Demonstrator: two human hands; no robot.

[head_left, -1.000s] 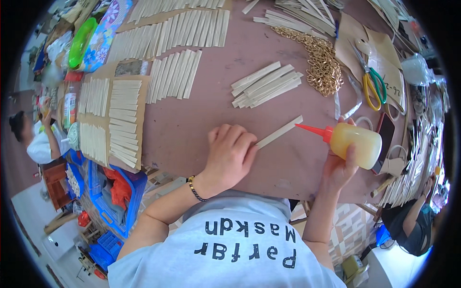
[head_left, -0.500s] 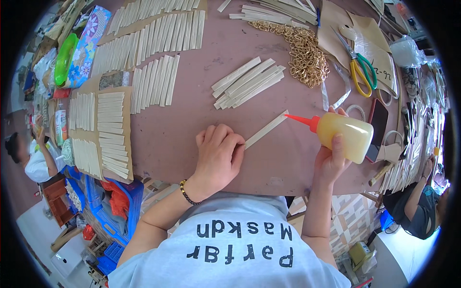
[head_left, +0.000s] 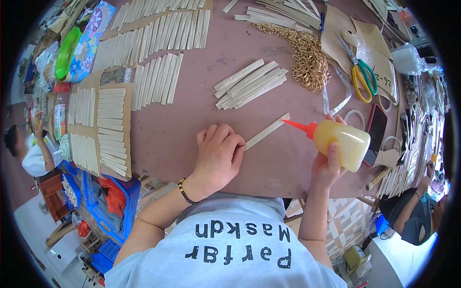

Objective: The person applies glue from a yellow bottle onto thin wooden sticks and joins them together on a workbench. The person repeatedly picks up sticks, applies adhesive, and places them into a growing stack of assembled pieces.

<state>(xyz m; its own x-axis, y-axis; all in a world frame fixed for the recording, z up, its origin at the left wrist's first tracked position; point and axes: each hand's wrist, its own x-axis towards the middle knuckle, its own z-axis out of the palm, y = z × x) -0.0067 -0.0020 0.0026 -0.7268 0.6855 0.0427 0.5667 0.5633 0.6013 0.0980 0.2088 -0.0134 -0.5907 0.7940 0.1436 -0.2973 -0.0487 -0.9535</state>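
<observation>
My left hand [head_left: 218, 151] rests on the table, its fingers curled and closed over the near end of a flat cream strip [head_left: 266, 131]. That strip slants away from me to the right. In my right hand [head_left: 330, 165] is a squeeze glue bottle [head_left: 348, 144] with pale yellow content, tipped sideways. Its red nozzle [head_left: 300, 126] points left, with the tip at or just above the far end of the strip. Beyond my left hand lies a loose pile of similar cream strips [head_left: 252, 85].
Rows of strips [head_left: 158, 79] lie at the left, some on brown card [head_left: 127, 103]. A gold chain heap [head_left: 309, 60], scissors [head_left: 360, 74] and a phone [head_left: 377, 125] lie at the right. A blue crate [head_left: 101, 211] stands below the left table edge. Other people sit at both sides.
The glue bottle's nozzle tip has shifted slightly left and nearer to me along the strip. My left hand stays in place on the strip. The whole view has shifted slightly.
</observation>
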